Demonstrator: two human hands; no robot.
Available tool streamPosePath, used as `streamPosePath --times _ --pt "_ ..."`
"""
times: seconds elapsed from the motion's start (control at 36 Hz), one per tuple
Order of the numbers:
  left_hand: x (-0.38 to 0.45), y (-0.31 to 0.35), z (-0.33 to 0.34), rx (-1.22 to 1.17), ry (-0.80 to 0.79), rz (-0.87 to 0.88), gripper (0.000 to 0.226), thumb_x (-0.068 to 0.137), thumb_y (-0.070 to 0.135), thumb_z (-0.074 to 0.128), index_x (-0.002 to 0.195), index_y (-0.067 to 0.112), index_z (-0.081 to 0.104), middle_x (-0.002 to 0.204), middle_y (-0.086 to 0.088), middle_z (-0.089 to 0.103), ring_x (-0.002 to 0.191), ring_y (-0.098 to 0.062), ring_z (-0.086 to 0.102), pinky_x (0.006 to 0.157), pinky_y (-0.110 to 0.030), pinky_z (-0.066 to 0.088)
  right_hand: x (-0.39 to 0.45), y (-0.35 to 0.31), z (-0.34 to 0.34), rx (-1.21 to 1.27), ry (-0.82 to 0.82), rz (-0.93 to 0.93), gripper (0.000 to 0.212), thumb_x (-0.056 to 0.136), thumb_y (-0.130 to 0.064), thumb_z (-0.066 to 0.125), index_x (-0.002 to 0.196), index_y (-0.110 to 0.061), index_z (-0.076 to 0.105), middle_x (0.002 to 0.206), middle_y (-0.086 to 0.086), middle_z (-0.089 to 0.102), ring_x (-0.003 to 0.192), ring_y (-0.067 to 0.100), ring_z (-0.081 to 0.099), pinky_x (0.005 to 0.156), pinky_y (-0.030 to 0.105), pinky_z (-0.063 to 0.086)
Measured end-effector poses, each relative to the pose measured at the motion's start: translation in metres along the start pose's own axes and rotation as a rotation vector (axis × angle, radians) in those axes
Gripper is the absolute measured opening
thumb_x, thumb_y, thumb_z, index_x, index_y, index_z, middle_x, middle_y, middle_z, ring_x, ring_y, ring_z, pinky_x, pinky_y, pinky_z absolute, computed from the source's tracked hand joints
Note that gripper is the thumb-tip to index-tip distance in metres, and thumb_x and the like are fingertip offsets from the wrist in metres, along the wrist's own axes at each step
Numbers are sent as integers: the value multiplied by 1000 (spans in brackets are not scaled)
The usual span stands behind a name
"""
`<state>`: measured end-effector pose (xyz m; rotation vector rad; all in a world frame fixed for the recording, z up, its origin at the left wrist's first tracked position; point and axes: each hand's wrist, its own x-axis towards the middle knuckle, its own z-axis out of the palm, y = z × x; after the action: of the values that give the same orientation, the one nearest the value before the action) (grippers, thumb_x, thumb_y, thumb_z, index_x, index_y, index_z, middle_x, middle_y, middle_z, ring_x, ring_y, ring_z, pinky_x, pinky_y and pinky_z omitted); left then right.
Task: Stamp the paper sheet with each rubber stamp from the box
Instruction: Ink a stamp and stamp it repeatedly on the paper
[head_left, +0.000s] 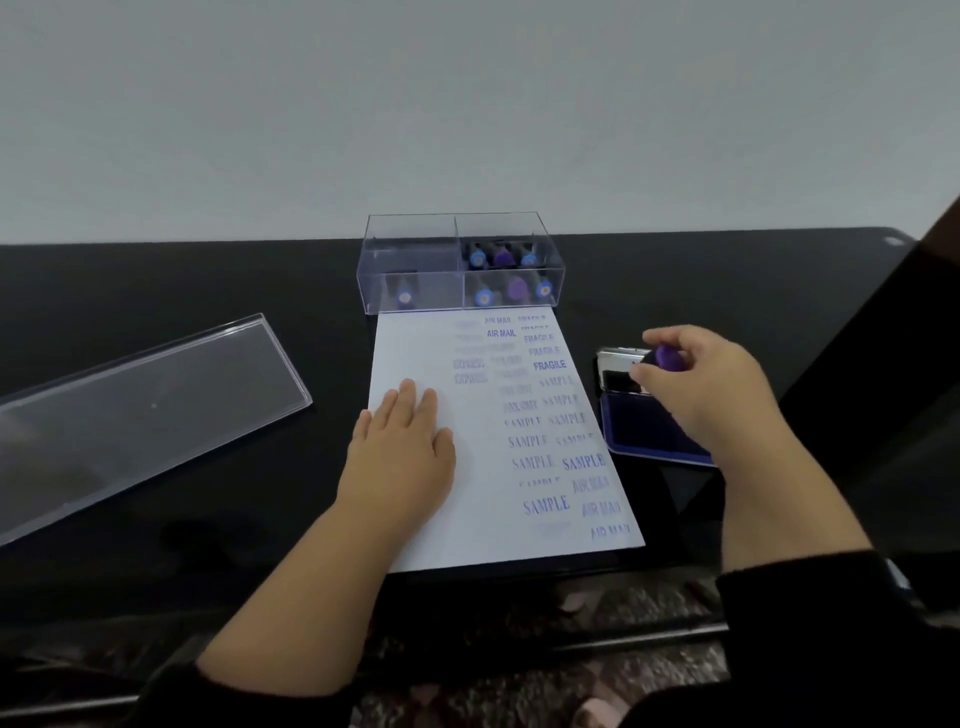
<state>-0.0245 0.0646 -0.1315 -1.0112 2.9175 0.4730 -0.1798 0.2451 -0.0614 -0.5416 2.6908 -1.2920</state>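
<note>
Under right hand, stamp mostly hidden

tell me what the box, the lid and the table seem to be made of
Box: clear hard plastic, likely acrylic; the stamps show through its glossy walls.
Lid: same clear plastic, with the table visible through it.
Table: black and smooth with a soft sheen; material unclear, perhaps laminate or glass.

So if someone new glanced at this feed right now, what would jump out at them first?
Probably the white paper sheet at the centre of the black table, its right half crowded with blue SAMPLE, FRAGILE and AIR MAIL prints, with the left hand resting flat on it. To its right, the right hand grips a purple-topped rubber stamp over the open blue ink pad. Behind the sheet stands the clear stamp box.
</note>
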Motion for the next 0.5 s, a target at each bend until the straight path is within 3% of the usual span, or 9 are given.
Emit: streamPosePath --times 0.17,0.36,0.5 --pt "-1 -1 2 5 11 9 53 102 32 17 153 20 4 160 -1 -7 147 -16 -6 117 -35 -6 1 7 -2 -29 57 -15 27 87 -21 66 106 -24 47 98 -2 55 82 17 57 54 21 40" --pt "0 -1 3 -3 15 13 53 102 31 17 153 20 5 160 0 -7 147 -16 -5 117 -35 -6 -5 15 -2 -159 91 -66 17 89 -24 61 103 -23 50 97 0 59 86 21 58 68 33 50" --pt "0 -1 3 8 5 12 53 102 31 17 153 20 4 160 -1 -8 147 -16 -6 117 -35 -6 -7 19 2 -212 138 -79 19 89 -24 60 105 -19 53 99 2 61 88 24 57 71 31 47"
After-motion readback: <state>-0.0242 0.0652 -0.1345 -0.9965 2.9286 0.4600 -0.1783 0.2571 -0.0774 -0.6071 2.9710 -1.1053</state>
